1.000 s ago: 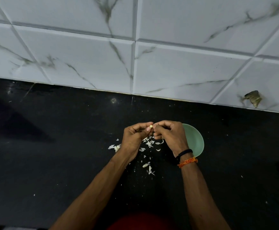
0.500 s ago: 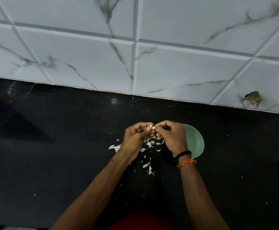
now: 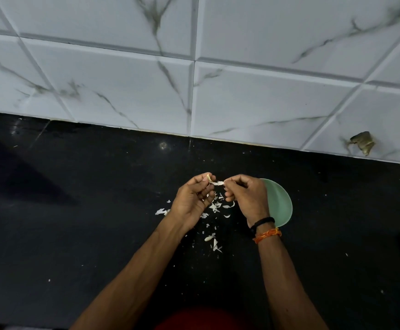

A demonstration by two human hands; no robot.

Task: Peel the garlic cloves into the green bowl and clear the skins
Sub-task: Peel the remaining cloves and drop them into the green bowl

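A: What's the clove look like on your feed?

B: Tiny and pale yellow. The garlic clove point(image 3: 209, 176) is pinched at the fingertips of the left hand point(image 3: 192, 201), other fingers curled in. I only see its tip poking out above the fingers.

A: Skin?

B: A thin white strip of skin point(image 3: 217, 183) runs from the clove across to the right hand point(image 3: 248, 198), which pinches its far end between thumb and forefinger. The strip looks papery and slightly twisted. I can't tell how much skin is left on the clove.

A: Where is all this relative to the bowl?

B: Held up above the black counter point(image 3: 80, 234), just left of the green bowl point(image 3: 281, 206). The right hand covers the bowl's left part. I see only smooth green inside, contents not visible.

A: Scraps?

B: Loose skins point(image 3: 214, 207) scattered on the counter below and between the hands, white flakes trailing toward me, a few more left of the left wrist.
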